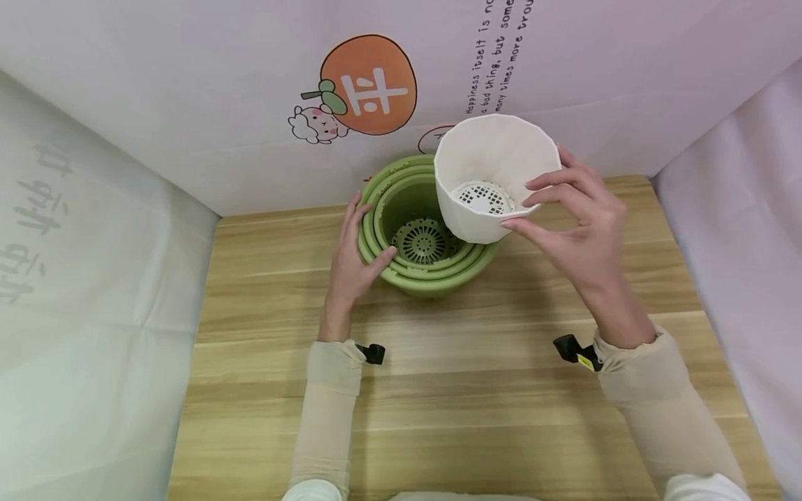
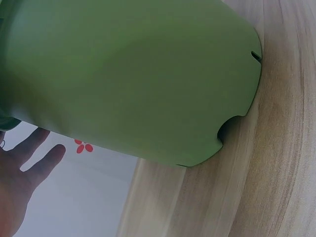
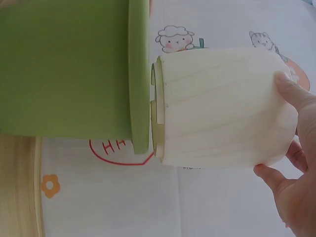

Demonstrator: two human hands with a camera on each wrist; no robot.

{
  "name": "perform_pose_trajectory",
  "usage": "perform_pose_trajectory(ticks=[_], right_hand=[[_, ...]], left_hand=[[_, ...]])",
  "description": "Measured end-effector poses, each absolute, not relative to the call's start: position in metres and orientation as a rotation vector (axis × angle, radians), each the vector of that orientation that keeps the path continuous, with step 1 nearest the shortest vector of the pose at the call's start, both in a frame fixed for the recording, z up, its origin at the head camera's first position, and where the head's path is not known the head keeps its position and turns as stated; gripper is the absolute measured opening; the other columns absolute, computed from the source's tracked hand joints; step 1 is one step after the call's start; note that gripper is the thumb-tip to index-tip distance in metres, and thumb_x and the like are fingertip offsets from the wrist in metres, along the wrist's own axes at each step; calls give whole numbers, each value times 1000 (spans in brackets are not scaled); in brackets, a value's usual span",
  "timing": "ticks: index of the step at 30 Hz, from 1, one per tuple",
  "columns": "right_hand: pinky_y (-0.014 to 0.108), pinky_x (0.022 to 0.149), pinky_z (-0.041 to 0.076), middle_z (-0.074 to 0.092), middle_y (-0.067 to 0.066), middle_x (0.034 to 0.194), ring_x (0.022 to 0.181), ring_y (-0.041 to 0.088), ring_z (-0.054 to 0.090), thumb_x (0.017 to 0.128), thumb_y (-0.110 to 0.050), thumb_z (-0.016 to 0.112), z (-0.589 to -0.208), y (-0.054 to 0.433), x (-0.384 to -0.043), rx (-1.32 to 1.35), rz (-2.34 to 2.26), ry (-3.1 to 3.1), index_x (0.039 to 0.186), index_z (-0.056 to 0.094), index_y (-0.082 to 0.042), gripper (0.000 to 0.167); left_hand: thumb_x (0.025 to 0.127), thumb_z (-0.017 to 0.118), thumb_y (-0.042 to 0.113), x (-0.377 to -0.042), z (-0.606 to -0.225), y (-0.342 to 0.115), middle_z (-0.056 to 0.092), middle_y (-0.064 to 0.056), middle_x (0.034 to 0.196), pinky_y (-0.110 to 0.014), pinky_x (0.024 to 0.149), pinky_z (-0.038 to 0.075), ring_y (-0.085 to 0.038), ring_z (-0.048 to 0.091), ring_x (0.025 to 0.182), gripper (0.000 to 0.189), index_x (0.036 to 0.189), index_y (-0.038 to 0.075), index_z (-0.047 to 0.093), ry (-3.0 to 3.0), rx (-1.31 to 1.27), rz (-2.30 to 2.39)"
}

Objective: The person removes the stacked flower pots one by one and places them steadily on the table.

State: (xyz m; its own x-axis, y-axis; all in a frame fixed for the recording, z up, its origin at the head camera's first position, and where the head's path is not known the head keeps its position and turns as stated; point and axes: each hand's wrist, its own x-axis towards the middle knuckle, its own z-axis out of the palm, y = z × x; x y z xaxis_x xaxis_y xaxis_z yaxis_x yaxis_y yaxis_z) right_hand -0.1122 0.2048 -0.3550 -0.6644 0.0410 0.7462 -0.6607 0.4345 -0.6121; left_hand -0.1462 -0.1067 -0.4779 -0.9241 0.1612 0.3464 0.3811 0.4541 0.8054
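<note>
A white flowerpot (image 1: 501, 153) with a faceted wall and a perforated bottom is held up by my right hand (image 1: 585, 223). The fingers reach over its rim to the inside while the thumb presses the outside. It overlaps the right part of a nested stack of green flowerpots (image 1: 432, 284) on the table. In the right wrist view, the base of the white flowerpot (image 3: 222, 108) is close to the green rim (image 3: 139, 74). My left hand (image 1: 351, 268) holds the stack's left rim, thumb over the front edge. A slotted bottom (image 1: 422, 241) shows inside the innermost green pot.
The wooden table (image 1: 451, 403) extends in front of the stack. Behind it rises a white backdrop (image 1: 219, 90) printed with an orange fruit (image 1: 370, 83) and lettering. White cloth also hangs along the left (image 1: 94, 313) and right (image 1: 745, 209) sides.
</note>
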Motion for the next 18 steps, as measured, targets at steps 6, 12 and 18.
perform_pose_trajectory(ticks=[6,12,18], right_hand=[[49,112,38,69,25,85,117,38,61,50,9,90,-357,209,-111,493,1252,-1995,70,70,7,28],[49,113,37,69,26,85,117,39,61,56,-3,91,-360,215,-110,467,1262,-1988,70,70,7,27],[49,112,38,68,27,84,113,38,62,65,-33,92,-360,222,-111,433,1268,-1969,70,70,9,47]], left_hand=[[82,63,56,-146,-479,-112,18,1,165,-62,114,24,-16,18,149,83,149,13,40,-2472,-480,-1472],[81,66,50,-147,-479,-113,17,9,164,-60,115,22,-16,18,149,81,148,11,40,-2475,-485,-1466],[82,62,61,-150,-478,-108,16,10,164,-60,115,23,-16,18,149,85,148,12,40,-2474,-480,-1459]])
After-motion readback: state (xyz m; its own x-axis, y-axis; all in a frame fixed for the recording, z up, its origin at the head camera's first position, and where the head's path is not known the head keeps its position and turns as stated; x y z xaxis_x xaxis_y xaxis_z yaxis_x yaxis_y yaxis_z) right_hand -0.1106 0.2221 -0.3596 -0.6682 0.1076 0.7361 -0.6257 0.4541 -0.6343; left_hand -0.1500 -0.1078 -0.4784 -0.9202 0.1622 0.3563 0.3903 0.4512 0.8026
